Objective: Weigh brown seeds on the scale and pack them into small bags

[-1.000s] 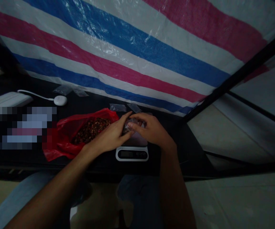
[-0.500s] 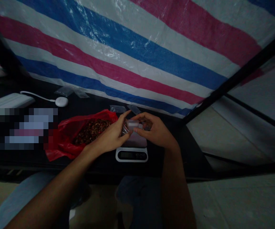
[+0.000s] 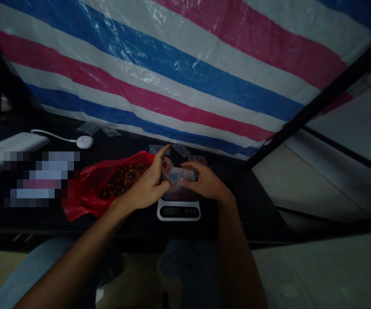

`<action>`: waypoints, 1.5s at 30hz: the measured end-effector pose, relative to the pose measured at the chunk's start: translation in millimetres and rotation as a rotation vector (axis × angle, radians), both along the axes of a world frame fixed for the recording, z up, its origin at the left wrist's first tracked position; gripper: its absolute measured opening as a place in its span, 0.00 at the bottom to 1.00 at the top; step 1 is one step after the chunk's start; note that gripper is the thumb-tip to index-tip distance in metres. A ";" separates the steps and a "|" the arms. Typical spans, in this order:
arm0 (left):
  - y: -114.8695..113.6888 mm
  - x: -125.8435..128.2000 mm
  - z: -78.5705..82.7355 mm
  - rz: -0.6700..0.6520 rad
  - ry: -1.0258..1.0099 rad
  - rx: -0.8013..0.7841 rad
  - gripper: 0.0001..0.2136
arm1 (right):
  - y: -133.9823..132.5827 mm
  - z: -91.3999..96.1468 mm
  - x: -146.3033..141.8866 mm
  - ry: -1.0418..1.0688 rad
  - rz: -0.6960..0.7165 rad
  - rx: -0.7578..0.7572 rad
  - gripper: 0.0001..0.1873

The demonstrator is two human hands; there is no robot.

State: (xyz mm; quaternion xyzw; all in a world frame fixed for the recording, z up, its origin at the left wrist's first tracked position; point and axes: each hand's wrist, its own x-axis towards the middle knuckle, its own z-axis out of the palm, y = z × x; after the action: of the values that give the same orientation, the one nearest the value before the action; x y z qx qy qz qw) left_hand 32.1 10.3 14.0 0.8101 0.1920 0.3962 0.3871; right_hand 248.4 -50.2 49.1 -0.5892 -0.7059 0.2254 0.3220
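Observation:
A clear plastic box [image 3: 185, 176] is over the plate of a small white kitchen scale [image 3: 179, 211], whose display faces me. My right hand [image 3: 201, 180] grips the box's right side between thumb and fingers. My left hand [image 3: 148, 182] is on the other side, its thumb near the box and its index finger pointing away. Against that palm is a small clear bag [image 3: 167, 166] with brownish contents. A red plastic bag [image 3: 88, 180] lies spread beside my left forearm, filled with small red-brown dried pieces [image 3: 124, 180]. Whether the box holds anything I cannot tell.
Small clear bags [image 3: 159, 149] lie behind my hands, one with brownish contents [image 3: 198, 160]. More flat bags [image 3: 88, 128] lie farther left. A white device [image 3: 11, 150] with a cable and round white puck [image 3: 84, 142] stands left. A striped sheet [image 3: 172, 86] hangs behind the black table.
The clear box has come lower and nearer to me, over the scale plate. My right hand has moved slightly down with it. A filled small bag now shows behind the right hand.

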 end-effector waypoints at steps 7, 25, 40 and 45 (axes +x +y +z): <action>0.0 6.4 0.7 0.108 0.021 0.068 0.40 | -3.1 25.4 -27.5 0.076 0.102 0.235 0.05; 7.7 -16.9 27.5 -0.058 -0.172 -0.532 0.18 | 0.1 16.8 -11.9 0.220 -0.015 0.323 0.03; 1.0 -25.1 46.9 0.157 -0.170 -0.468 0.14 | -2.9 20.9 -27.8 0.111 0.072 0.431 0.04; -0.2 -24.0 47.3 0.173 -0.205 -0.457 0.13 | -2.5 20.1 -30.4 0.124 0.084 0.409 0.03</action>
State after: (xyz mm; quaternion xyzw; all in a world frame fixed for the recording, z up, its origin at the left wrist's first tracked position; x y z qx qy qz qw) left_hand 8.2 10.1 61.3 0.6379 0.3047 0.4543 0.5421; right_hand 218.0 -52.6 69.3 -0.4666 -0.7399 0.1264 0.4677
